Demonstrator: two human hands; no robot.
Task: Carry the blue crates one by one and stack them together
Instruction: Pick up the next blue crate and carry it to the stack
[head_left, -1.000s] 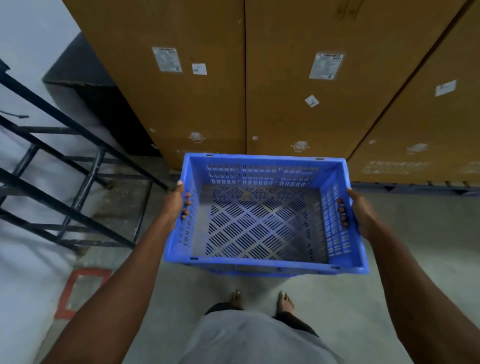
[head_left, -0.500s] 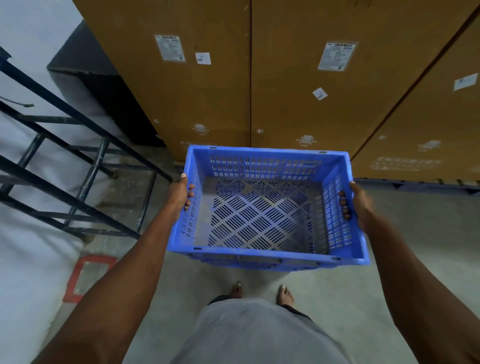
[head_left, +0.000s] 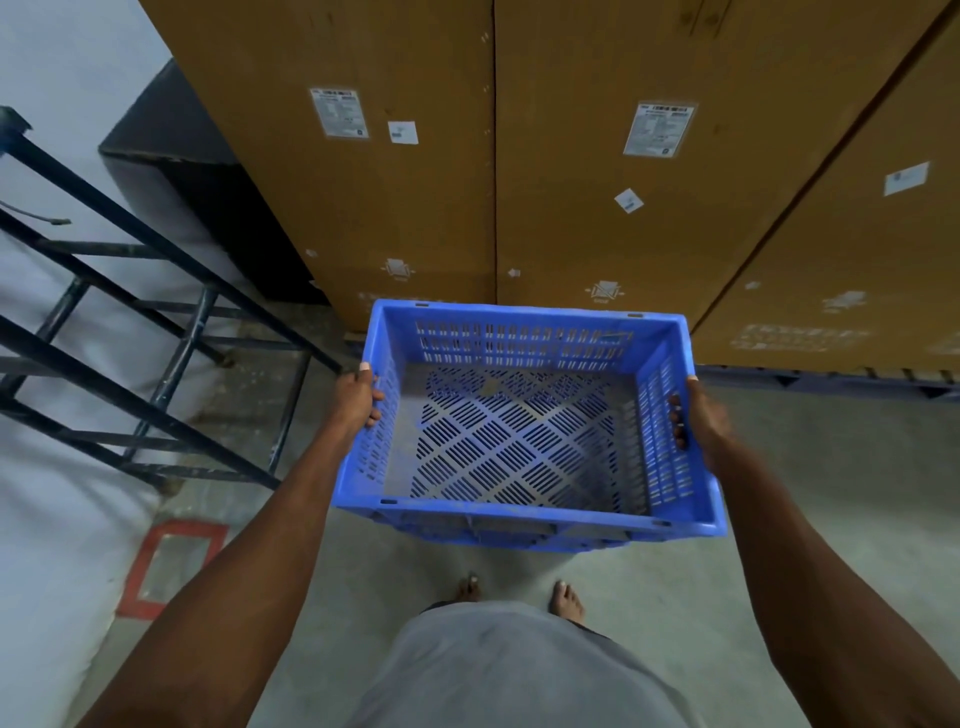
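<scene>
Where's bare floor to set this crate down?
Bare concrete floor lies right of the blue crate, bordered by the cardboard boxes behind. A narrower strip sits by the red floor marking. The black metal rack crowds the left. Left hand and right hand grip the crate's sides.

Dim, even indoor light falls on tall cardboard boxes (head_left: 405, 171), which bow outward under wide-angle distortion, their labels softly blurred.
</scene>
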